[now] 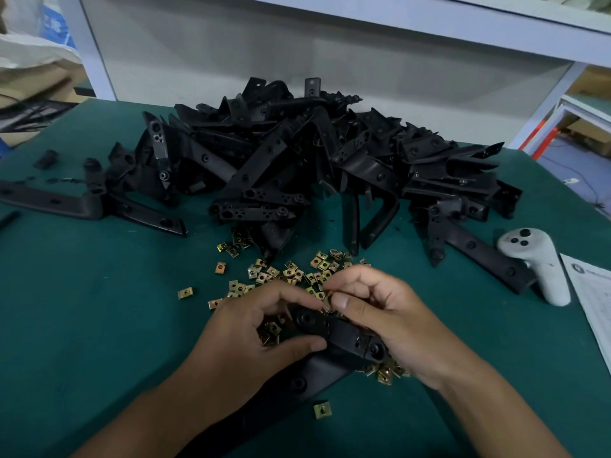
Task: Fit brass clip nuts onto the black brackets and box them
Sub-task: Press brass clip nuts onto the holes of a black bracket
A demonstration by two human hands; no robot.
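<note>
1. The person is working on the fitting step: the left hand (264, 325) is gripping a black bracket (340, 332) near the middle of the counter (82, 309), thumb under its near edge and fingers curled over the far end.

2. The right hand (383, 319) is pinching a brass clip nut (328, 305) between thumb and forefinger, right at the bracket's far end. The nut is mostly hidden by the fingertips, so I cannot tell whether it is already sliding onto the edge or only touching it.

3. The bracket's lower arm is running down and left beneath the left wrist, lying on the counter.

4. Loose nuts (291, 272) are lying scattered just beyond the hands, with more under the right palm and one stray nut (322, 409) near the bottom.

5. A big heap of brackets (314, 160) is waiting at the far side; to my eye, most of the job is still ahead.

6. No box is showing anywhere, so the boxing step looks to be some way off.

7. Next, I judge, the nut needs pushing squarely over the bracket's edge until its threaded hole is lining up with the bracket's hole, while the left hand is bracing the bracket against the push.

8. A white controller (535, 262) and a sheet of paper (591, 299) are lying at the right.
</note>
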